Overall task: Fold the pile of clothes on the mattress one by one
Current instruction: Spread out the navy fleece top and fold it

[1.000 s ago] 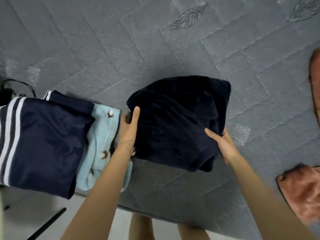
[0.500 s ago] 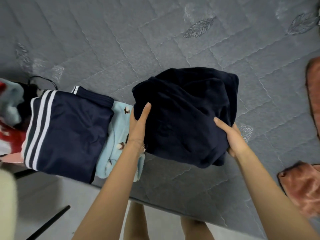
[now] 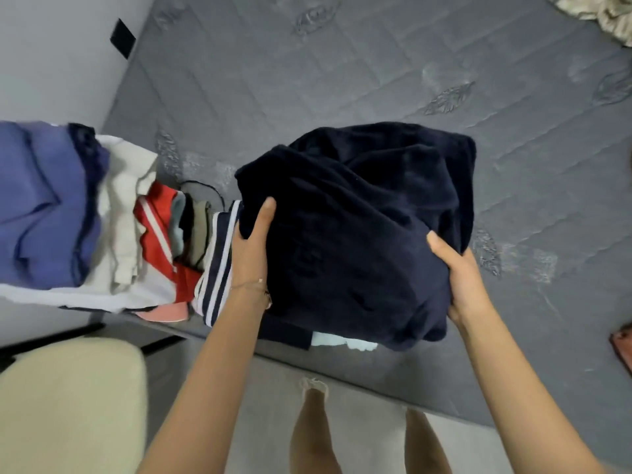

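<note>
A folded dark navy fleece garment (image 3: 355, 230) is held between both hands above the near edge of the grey quilted mattress (image 3: 376, 63). My left hand (image 3: 251, 248) grips its left side, thumb on top. On the right side my right hand (image 3: 458, 278) grips it, thumb over the fabric. The bundle now covers most of the navy white-striped garment (image 3: 219, 268) and the light blue printed one (image 3: 345, 343), of which only edges show. Further left lie folded clothes: a red and white piece (image 3: 157, 234), a beige one (image 3: 123, 206) and a blue-violet one (image 3: 41, 203).
The mattress's near edge runs diagonally below the hands, with grey floor and my legs (image 3: 314, 432) beneath. A cream cushion-like object (image 3: 68, 405) sits at lower left. Pink fabric (image 3: 624, 343) shows at the right edge, beige cloth (image 3: 602, 12) at top right.
Both hands have carried the navy fleece bundle left, over the striped navy and light blue folded clothes. The view has swung left, bringing more folded clothes into sight.
</note>
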Demonstrator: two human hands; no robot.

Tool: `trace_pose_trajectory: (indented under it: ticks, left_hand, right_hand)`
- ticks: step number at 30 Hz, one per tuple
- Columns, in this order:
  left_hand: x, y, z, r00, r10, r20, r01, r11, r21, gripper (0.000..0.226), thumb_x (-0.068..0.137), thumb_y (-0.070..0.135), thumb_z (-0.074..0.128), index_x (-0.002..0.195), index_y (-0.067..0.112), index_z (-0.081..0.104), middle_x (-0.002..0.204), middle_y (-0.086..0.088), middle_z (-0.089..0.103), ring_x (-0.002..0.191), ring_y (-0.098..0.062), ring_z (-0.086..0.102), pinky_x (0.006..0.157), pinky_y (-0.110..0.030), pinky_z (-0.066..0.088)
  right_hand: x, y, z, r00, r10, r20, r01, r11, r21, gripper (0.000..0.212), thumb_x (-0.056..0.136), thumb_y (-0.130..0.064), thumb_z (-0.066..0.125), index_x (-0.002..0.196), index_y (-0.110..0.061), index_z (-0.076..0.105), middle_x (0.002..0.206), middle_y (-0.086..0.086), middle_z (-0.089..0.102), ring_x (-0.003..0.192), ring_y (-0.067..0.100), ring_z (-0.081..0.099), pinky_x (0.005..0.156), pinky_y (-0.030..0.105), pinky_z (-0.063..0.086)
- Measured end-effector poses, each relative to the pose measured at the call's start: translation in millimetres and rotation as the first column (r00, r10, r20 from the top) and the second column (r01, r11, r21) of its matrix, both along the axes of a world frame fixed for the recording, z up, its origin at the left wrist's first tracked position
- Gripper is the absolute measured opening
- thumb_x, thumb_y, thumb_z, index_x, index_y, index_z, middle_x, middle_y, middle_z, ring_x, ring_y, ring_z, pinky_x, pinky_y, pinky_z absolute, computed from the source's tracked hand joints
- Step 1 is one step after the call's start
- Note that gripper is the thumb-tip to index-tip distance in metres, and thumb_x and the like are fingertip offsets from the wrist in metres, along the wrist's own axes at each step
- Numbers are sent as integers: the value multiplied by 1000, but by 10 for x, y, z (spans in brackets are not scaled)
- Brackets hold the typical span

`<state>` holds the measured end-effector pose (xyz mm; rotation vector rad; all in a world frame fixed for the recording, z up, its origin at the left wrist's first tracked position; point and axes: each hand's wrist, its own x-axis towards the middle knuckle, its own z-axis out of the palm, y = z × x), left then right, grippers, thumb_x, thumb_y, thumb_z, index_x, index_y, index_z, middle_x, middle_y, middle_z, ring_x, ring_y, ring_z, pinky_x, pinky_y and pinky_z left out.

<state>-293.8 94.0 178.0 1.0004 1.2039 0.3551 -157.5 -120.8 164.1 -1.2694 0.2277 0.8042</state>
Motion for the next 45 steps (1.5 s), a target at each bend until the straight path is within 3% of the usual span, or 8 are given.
trace_pose_trajectory:
  ticks: [3, 10, 15, 22, 25, 30, 37, 45]
  left_hand:
    - [-381, 478, -44, 998, -67, -17, 68, 994, 81, 77, 65, 69, 70, 131, 33, 55, 125, 11, 64, 116, -11, 59, 104, -37, 43]
    - [-764, 974, -671, 981, -66, -184, 88, 990, 113, 48, 77, 60, 67, 116, 32, 61, 112, 15, 66, 108, -9, 61, 96, -28, 46]
    - [-635, 929, -967, 942, 4, -335, 93, 958, 272, 61, 80, 56, 67, 125, 14, 61, 120, 4, 64, 113, -13, 58, 101, -28, 43]
    - [-573, 1181, -679, 934, 24, -357, 155, 873, 462, 51, 68, 70, 64, 89, 24, 66, 100, 5, 69, 92, -7, 62, 88, -22, 47]
    - [-628, 1265, -729, 902, 34, -430, 190, 864, 467, 53, 76, 64, 65, 96, 15, 66, 104, -4, 68, 103, -22, 62, 90, -31, 46]
    - [-759, 1094, -956, 774, -57, -630, 357, 862, 360, 71, 94, 58, 42, 142, 6, 42, 145, -14, 45, 135, -29, 39, 109, -33, 27]
    - [-874, 1155, -901, 780, 17, -626, 309, 860, 407, 62, 94, 59, 42, 127, 8, 56, 129, -14, 59, 122, -33, 50, 95, -33, 36]
    - [-856, 1051, -749, 726, -72, -684, 381, 870, 313, 61, 98, 52, 38, 135, 4, 45, 137, -19, 50, 128, -34, 45, 104, -39, 33]
  right_hand:
    - [-425, 351, -65, 1000, -10, 6, 9, 999, 31, 52, 76, -30, 76, 124, -17, 62, 121, 6, 68, 110, 24, 65, 85, 35, 56]
    - [-1056, 801, -667, 991, -70, -111, 65, 997, -49, 35, 73, -35, 80, 106, -28, 71, 110, 1, 72, 101, 19, 69, 74, 25, 57]
    - [-1061, 823, -956, 986, -65, -151, 39, 984, -171, 29, 83, -30, 73, 111, -25, 65, 109, -3, 73, 99, 15, 70, 72, 23, 57]
    - [-919, 854, -793, 988, 45, -150, -47, 999, -9, 45, 86, -31, 71, 127, -19, 58, 120, 1, 68, 110, 18, 65, 83, 27, 56]
    - [-996, 913, -845, 985, 75, -155, -85, 995, -56, 45, 86, -31, 71, 128, -20, 57, 120, -1, 69, 110, 17, 65, 88, 29, 55]
    - [-1062, 935, -960, 986, 127, -110, -144, 976, -164, 34, 86, -31, 71, 117, -35, 57, 108, -18, 70, 101, 4, 66, 78, 18, 54]
    - [-1005, 942, -856, 962, 270, -45, -273, 946, -172, 29, 84, -35, 73, 108, -43, 60, 106, -22, 69, 98, -1, 66, 75, 11, 52]
    - [-1015, 832, -851, 935, 349, -71, -355, 899, -256, 37, 80, -48, 73, 107, -54, 48, 103, -30, 64, 99, -9, 61, 73, 10, 49]
